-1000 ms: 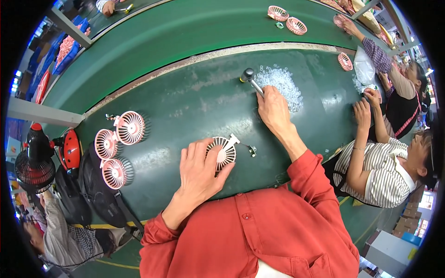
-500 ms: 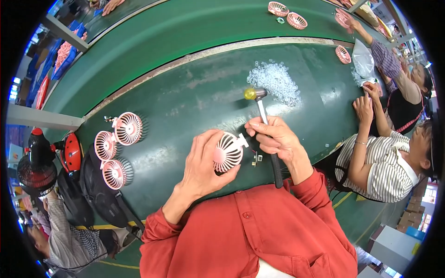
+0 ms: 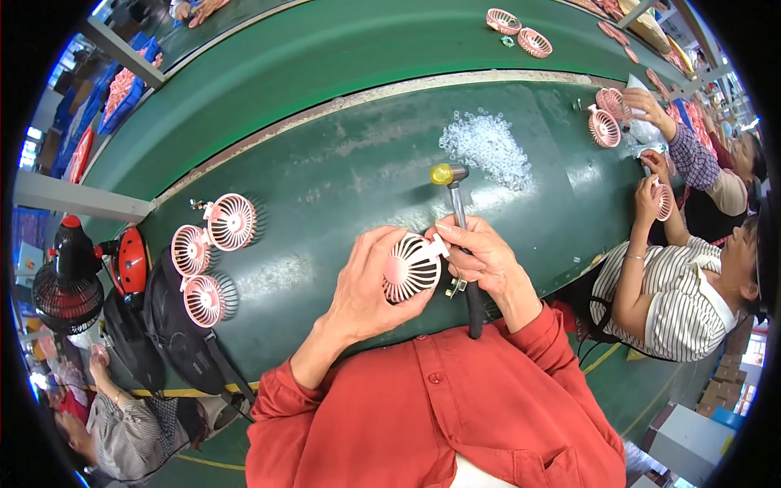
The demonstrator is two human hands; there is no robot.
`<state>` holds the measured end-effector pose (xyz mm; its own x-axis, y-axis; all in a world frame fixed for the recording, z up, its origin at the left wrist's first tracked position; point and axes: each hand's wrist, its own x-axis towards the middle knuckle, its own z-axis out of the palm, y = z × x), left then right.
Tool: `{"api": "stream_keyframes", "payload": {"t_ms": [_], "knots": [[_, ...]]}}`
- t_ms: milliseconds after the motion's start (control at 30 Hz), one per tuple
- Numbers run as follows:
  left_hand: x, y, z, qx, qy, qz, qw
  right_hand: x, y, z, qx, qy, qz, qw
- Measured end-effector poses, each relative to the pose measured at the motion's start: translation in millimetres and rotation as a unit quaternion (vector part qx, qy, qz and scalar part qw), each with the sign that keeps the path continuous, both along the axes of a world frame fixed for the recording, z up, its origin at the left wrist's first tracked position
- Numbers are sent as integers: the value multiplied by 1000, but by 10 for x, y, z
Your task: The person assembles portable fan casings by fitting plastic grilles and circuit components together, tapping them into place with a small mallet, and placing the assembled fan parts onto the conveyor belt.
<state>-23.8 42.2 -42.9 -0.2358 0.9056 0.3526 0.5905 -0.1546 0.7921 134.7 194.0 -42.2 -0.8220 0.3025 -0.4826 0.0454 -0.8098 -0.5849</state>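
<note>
In my left hand (image 3: 364, 281) is a round pink slatted fan housing (image 3: 404, 268), its fingers wrapped around the side. My right hand (image 3: 482, 259) is closed on a hammer (image 3: 474, 302) with a yellow head, its handle running down through the fingers. The thumb and fingertips of that hand meet at the housing's small white neck; anything tiny pinched there is too small to make out. Just below the neck hangs a small circuit board (image 3: 455, 287). Beyond the hammer head lies a pile of small clear rings (image 3: 486, 148).
Three pink fan housings (image 3: 230, 221) stand at the left of the green table (image 3: 342, 187). Black bags (image 3: 181, 329) and a desk fan (image 3: 69, 281) are at the left edge. Co-workers sit at the right; one's hand holds a housing (image 3: 663, 202). A green belt (image 3: 325, 57) runs beyond.
My right hand has moved left with the hammer, its fingertips now at the housing's neck. At the right, a co-worker's hand has come from the belt to the table, where housings are now grouped.
</note>
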Motion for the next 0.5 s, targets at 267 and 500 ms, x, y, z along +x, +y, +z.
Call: {"api": "stream_keyframes", "payload": {"t_ms": [267, 500], "knots": [[-44, -8, -21, -25, -17, 22, 999, -64, -143, 184, 215, -101, -9, 971], [-157, 0, 177, -140, -27, 51, 988, -143, -206, 242, 333, -146, -92, 927]]}}
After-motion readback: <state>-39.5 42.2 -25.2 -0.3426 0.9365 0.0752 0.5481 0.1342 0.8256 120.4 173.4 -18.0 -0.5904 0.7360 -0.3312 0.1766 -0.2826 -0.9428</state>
